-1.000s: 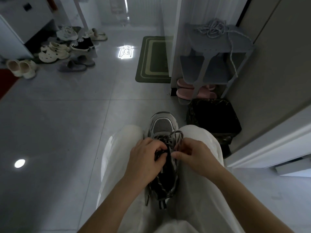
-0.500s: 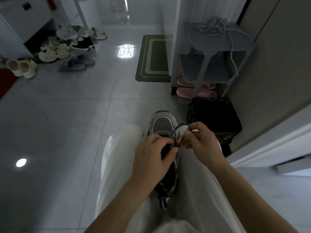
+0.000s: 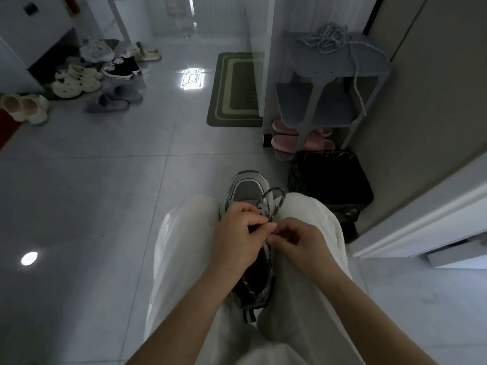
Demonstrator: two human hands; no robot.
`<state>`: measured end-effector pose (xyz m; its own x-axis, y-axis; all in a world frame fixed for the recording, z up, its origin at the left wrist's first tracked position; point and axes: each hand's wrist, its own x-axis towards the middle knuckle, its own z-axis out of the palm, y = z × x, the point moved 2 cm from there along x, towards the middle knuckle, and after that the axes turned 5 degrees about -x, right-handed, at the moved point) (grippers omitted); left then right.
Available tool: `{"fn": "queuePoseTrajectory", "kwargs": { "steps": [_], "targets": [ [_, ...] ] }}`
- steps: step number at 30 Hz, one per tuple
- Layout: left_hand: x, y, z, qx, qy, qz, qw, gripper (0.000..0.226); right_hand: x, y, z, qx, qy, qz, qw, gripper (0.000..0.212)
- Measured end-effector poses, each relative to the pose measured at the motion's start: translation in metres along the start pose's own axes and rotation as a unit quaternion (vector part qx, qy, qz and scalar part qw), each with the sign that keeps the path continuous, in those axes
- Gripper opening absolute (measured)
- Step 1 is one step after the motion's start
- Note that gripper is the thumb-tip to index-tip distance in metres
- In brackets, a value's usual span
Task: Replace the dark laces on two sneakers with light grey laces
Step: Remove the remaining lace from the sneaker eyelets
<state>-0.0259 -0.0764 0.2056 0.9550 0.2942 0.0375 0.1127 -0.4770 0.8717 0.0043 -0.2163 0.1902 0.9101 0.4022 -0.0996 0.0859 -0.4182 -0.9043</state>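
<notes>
Two hands on one sneaker [image 3: 246, 191]
Left hand [image 3: 237, 241] and right hand [image 3: 303, 246] pinch the dark lace [image 3: 275, 206]; its loop arcs toeward, beyond both.

Forearms converge forward, left grip [image 3: 238, 234] and right grip [image 3: 299, 242] meeting at the fingertips, fingers curled, pinching.

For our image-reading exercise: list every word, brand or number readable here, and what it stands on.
None readable.
Grey mesh sneaker on the lap: no legible brand.
Green striped doormat: faint central marks, too blurred to read.
</notes>
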Motion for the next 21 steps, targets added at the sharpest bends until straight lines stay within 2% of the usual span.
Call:
{"fn": "queuePoseTrajectory", "kwargs": {
  "steps": [3, 5, 8, 11, 16, 18, 20, 21],
  "targets": [
    [-0.001, -0.001, -0.004, -0.009, -0.030, 0.007, 0.999, 0.015, 0.001, -0.008, 0.005, 0.064, 0.030, -0.010, 0.997, 0.009],
    [-0.003, -0.004, -0.009, -0.014, -0.055, 0.009, 0.998, 0.031, 0.004, -0.012, 0.007, 0.086, 0.041, 0.012, 0.995, 0.010],
    [-0.010, -0.013, -0.016, -0.023, -0.102, 0.023, 0.994, 0.055, 0.005, -0.010, 0.006, 0.059, 0.013, 0.042, 0.997, 0.012],
    [-0.018, -0.025, -0.018, 0.034, -0.117, 0.059, 0.991, 0.061, 0.000, -0.004, 0.008, 0.017, -0.016, 0.041, 0.999, 0.015],
    [-0.028, -0.031, -0.009, 0.097, -0.076, 0.119, 0.985, 0.056, -0.002, -0.004, 0.012, -0.033, 0.036, 0.001, 0.999, 0.009],
    [-0.029, -0.031, -0.009, 0.100, -0.063, 0.121, 0.986, 0.053, -0.001, -0.008, 0.007, 0.070, 0.073, 0.027, 0.995, 0.010],
    [-0.028, -0.032, -0.009, 0.097, -0.060, 0.123, 0.986, 0.052, 0.004, -0.011, -0.004, 0.196, 0.122, 0.070, 0.970, 0.013],
    [-0.028, -0.032, -0.009, 0.091, -0.062, 0.119, 0.987, 0.052, 0.007, -0.013, -0.009, 0.213, 0.136, 0.079, 0.964, 0.014]
  ]
}}
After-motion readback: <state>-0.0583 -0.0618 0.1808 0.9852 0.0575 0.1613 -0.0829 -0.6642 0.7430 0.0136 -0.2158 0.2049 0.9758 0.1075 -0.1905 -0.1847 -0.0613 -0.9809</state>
